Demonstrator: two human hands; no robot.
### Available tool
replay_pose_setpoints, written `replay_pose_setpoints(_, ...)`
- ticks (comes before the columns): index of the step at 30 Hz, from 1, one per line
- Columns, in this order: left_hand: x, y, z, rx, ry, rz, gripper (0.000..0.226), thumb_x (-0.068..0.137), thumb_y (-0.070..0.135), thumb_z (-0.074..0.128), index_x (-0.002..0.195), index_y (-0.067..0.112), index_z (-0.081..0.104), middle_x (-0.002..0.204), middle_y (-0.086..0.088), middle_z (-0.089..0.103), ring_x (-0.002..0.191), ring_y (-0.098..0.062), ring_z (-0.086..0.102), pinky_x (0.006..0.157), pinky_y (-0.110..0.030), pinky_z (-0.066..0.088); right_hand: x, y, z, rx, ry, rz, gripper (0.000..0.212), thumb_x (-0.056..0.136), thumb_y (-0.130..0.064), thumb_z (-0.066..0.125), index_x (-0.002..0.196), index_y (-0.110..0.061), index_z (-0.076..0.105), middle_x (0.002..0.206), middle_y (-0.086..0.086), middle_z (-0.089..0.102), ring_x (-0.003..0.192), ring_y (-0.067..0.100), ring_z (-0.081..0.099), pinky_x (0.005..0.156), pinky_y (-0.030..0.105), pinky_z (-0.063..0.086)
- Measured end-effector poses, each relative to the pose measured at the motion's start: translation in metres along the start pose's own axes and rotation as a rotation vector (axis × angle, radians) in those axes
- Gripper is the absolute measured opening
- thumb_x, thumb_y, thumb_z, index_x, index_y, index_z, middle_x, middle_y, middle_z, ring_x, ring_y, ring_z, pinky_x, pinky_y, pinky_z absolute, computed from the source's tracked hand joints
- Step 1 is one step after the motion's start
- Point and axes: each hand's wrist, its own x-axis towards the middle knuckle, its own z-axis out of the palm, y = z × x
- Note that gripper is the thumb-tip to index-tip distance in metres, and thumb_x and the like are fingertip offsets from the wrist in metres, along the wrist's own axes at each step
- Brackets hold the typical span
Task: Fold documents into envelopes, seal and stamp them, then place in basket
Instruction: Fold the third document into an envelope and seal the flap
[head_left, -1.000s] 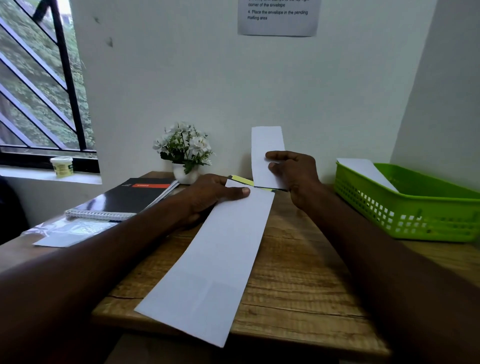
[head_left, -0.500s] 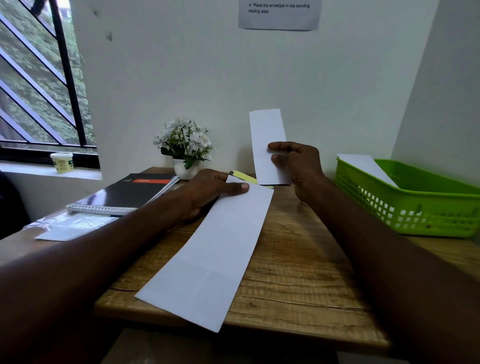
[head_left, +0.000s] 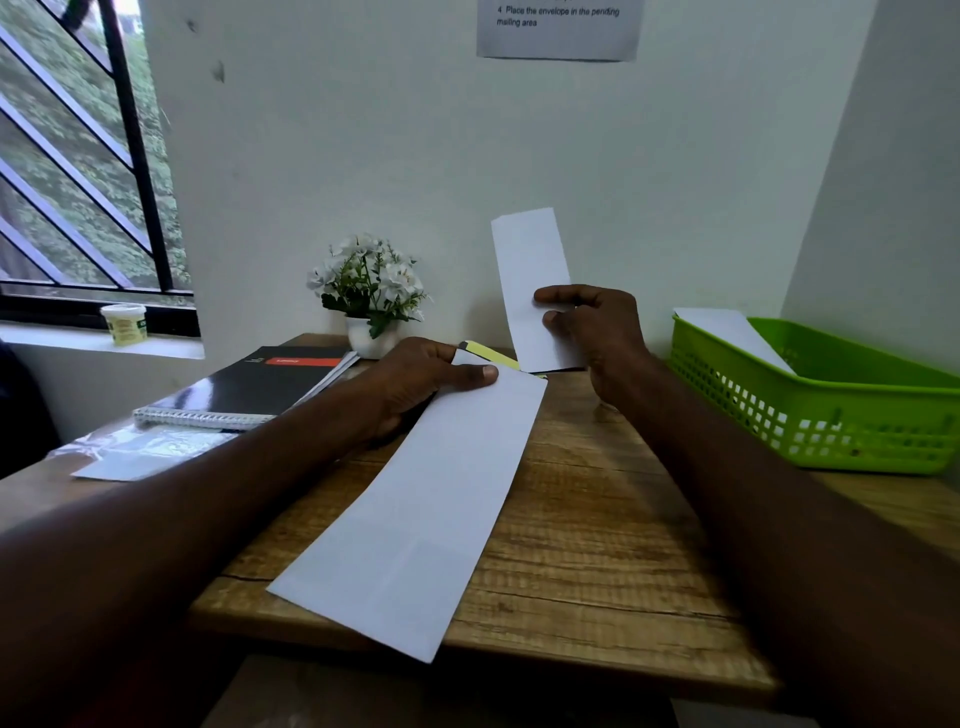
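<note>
Lifting: right hand (head_left: 597, 332) raises small paper (head_left: 530, 270) higher

Notebook (head_left: 260, 382), potted flowers (head_left: 370, 291), jar (head_left: 123, 323)

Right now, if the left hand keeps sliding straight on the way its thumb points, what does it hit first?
Probably the yellow pad lying just past the long envelope that the left hand grips; beyond that is the folded paper in the right hand. Depth is unclear.
</note>
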Motion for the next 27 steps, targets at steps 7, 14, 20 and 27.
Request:
replay_pose_setpoints(7,0.003,-0.001,-0.001,0.005,0.002,-0.002,0.034,0.085,0.015,0.081,0.115,0.000,0.075,0.108,-0.021,0.077,0.098,-0.035,0.074,0.089,-0.044,0.062,0.000,-0.001,0.000,-0.048,-0.001,-0.039,0.036,0.081,0.007,0.066,0.087,-0.025,0.082,0.104,-0.011,0.077,0.104,0.013,0.068,0.086,0.026,0.057)
replay_pose_setpoints(14,0.004,-0.001,-0.001,-0.007,-0.009,-0.005,0.034,0.085,0.015,0.081,0.115,0.000,0.075,0.109,-0.020,0.077,0.095,-0.033,0.075,0.085,-0.041,0.063,-0.003,-0.002,0.003,0.002,-0.064,-0.022,0.034,0.082,0.008,0.069,0.093,-0.021,0.082,0.103,-0.008,0.077,0.102,0.017,0.070,0.091,0.031,0.058)
replay_pose_setpoints(20,0.002,0.001,0.000,-0.045,0.000,-0.005,0.032,0.086,0.013,0.080,0.114,-0.001,0.074,0.108,-0.021,0.077,0.090,-0.031,0.076,0.077,-0.037,0.064,-0.003,-0.001,0.010,0.119,-0.161,0.083,0.024,0.087,-0.001,0.073,0.104,-0.016,0.082,0.109,0.000,0.078,0.106,0.021,0.072,0.085,0.033,0.061)
replay_pose_setpoints(27,0.002,0.003,0.000,-0.041,0.016,-0.010,0.034,0.086,0.014,0.080,0.116,0.000,0.073,0.108,-0.019,0.077,0.091,-0.031,0.076,0.074,-0.036,0.063,-0.011,-0.003,0.016,0.306,-0.303,0.285,0.027,0.094,-0.008,0.067,0.119,-0.015,0.076,0.122,0.005,0.075,0.112,0.028,0.069,0.097,0.040,0.058)
